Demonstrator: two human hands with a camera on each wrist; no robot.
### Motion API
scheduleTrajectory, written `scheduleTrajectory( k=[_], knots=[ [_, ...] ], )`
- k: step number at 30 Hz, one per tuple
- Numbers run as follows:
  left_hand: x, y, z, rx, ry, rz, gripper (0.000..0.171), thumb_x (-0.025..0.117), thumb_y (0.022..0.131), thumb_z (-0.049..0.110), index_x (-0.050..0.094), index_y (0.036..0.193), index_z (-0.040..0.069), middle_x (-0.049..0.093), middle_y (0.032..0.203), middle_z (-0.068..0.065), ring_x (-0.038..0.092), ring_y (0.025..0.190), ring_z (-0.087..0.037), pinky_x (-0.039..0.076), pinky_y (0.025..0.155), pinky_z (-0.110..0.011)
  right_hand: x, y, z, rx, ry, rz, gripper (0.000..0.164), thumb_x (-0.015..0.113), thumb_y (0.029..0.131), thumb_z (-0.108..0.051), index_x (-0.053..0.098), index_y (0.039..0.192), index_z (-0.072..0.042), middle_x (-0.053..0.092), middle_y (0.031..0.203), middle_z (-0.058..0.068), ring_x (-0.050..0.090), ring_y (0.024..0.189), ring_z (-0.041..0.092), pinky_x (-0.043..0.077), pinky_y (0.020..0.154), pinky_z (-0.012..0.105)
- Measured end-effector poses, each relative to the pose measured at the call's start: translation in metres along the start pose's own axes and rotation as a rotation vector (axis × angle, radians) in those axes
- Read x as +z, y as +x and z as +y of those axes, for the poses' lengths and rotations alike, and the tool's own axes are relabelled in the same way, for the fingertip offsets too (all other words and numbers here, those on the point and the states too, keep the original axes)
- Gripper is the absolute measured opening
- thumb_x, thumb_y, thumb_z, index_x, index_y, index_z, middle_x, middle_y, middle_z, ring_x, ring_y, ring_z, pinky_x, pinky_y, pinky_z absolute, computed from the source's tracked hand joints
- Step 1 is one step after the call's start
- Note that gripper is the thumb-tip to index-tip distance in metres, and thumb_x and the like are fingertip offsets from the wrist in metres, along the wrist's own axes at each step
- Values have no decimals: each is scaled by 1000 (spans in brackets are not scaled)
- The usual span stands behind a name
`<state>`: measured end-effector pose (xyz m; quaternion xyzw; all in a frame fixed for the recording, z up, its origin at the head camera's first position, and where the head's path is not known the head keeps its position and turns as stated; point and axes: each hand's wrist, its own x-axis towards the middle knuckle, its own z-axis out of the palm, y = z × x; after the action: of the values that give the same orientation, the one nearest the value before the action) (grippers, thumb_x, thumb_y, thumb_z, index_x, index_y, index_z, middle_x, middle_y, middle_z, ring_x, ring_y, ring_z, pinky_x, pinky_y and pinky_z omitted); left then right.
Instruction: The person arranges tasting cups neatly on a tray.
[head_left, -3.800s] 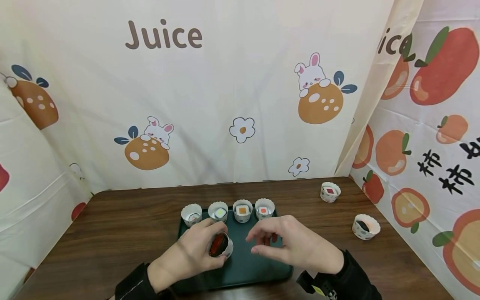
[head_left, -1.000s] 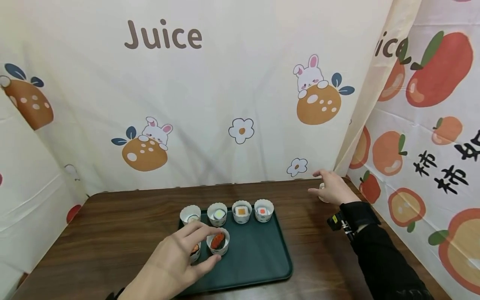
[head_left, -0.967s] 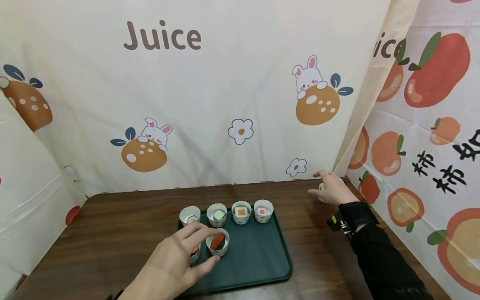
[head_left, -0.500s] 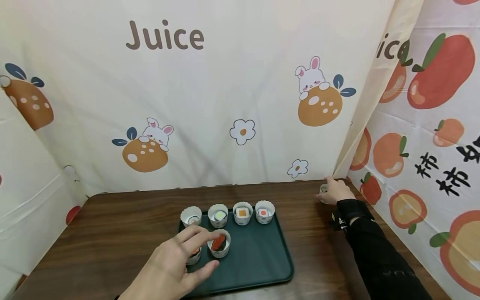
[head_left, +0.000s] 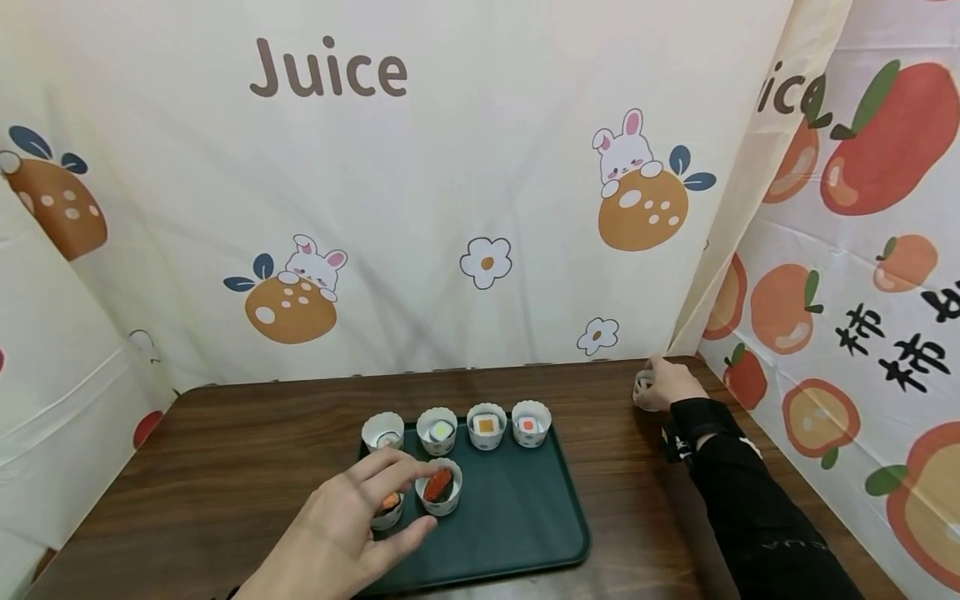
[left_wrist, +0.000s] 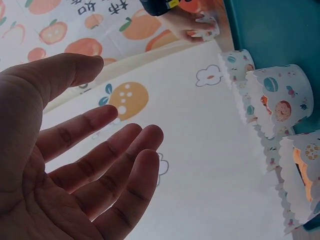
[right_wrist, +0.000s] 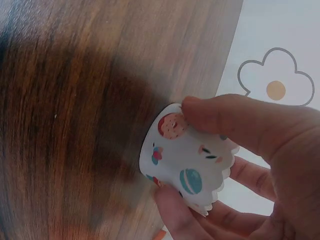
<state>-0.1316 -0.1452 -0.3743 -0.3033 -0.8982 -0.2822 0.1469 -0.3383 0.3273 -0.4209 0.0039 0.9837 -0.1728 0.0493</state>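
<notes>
At the table's back right corner my right hand pinches a white paper baking cup between thumb and fingers. The cup has a scalloped rim and printed sweets, and its base is at the wood. My left hand hovers over the left side of the dark green tray, fingers spread and holding nothing. Its fingertips are near a cup with a red-topped sushi piece. Partly behind that hand stands another cup with an orange-topped piece.
Along the tray's back edge stand several more cups, among them one with a yellow-green-centred piece, one with an orange square and one with a red-centred piece. Printed cloth hangs behind the brown wooden table.
My left hand has let go of the cup with the red-topped piece. My right hand has moved from over the tray to the back right cup and closed its fingers on it.
</notes>
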Motion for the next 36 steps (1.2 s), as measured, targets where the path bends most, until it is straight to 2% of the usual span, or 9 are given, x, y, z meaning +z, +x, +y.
scheduleTrajectory(
  k=[6, 12, 18, 27, 36],
  knots=[
    [1, 1, -4, 11, 5, 21, 44, 89, 90, 30, 71, 130, 31, 68, 117, 13, 63, 88, 5, 59, 70, -22, 2, 0, -3, 23, 32, -57, 59, 79, 85, -19, 49, 129, 6, 62, 104, 30, 60, 88, 38, 51, 75, 44],
    [2, 2, -8, 0, -14, 27, 41, 89, 90, 27, 72, 127, 30, 69, 117, 15, 65, 91, 4, 60, 73, -23, 7, -5, -6, -21, 50, -48, 56, 79, 85, -19, 48, 125, 3, 62, 102, 29, 61, 86, 38, 51, 75, 44],
    [3, 3, -12, -14, -15, 43, 40, 90, 88, 24, 73, 123, 26, 70, 115, 13, 63, 86, 5, 57, 69, -20, 6, -14, -16, -80, 43, 10, 57, 77, 87, -24, 50, 130, 3, 65, 107, 30, 62, 88, 37, 52, 78, 47],
    [6, 8, -15, -27, -21, 54, 41, 92, 85, 17, 73, 121, 23, 71, 112, 11, 57, 81, 7, 55, 64, -19, 0, -37, -39, -133, 58, 87, 59, 77, 91, -34, 52, 133, -1, 67, 102, 21, 62, 81, 29, 47, 65, 35],
    [5, 14, -13, -59, -5, 46, 41, 92, 86, 21, 73, 122, 26, 70, 109, 13, 59, 82, 5, 57, 66, -20, -3, -69, -64, -254, 146, 195, 56, 81, 92, -27, 55, 134, -2, 67, 108, 18, 62, 88, 26, 49, 69, 34]
  ],
)
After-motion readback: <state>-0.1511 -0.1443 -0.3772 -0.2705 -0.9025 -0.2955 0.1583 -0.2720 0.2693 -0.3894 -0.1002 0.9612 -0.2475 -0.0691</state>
